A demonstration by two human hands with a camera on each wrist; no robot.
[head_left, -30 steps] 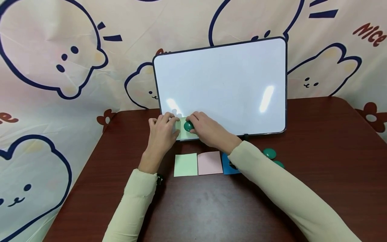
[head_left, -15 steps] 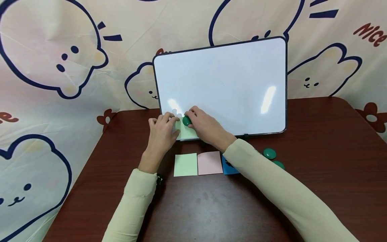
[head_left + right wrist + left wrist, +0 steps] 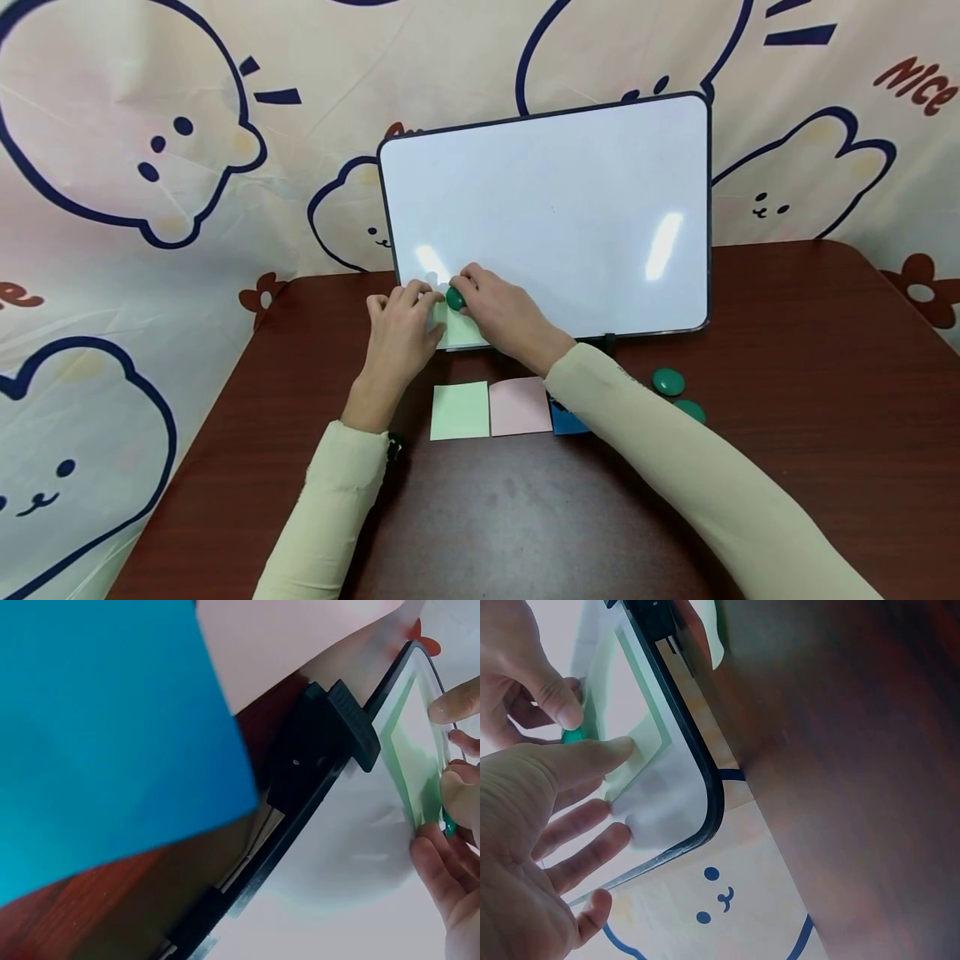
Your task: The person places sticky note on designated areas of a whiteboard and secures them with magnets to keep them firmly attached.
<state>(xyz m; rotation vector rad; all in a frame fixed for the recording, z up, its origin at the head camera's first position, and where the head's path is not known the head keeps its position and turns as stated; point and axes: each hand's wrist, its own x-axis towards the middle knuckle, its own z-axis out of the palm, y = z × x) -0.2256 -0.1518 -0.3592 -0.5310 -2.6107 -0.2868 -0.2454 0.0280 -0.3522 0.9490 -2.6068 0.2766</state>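
A light green sticky note [image 3: 461, 330] lies against the lower left corner of the whiteboard [image 3: 555, 208]. My right hand [image 3: 510, 315] pinches a round green magnet [image 3: 454, 299] at the note's upper edge; fingers partly cover it. On the note's left side rests my left hand [image 3: 397, 337]. In the left wrist view, the left thumb [image 3: 615, 754] presses on the note, while the other fingers are spread over the board. The right wrist view shows both hands' fingertips around the green note [image 3: 416, 750], the magnet mostly hidden.
In front of the board, a green note [image 3: 460, 410], a pink note [image 3: 520, 406] and a blue note [image 3: 568, 421], partly under the right sleeve, lie in a row. Two green magnets [image 3: 668, 382] sit to the right on the brown table [image 3: 510, 517]. A black stand [image 3: 322, 727] supports the board.
My right hand has slid the green magnet up and left across the note to its upper edge. The left hand has stayed in place.
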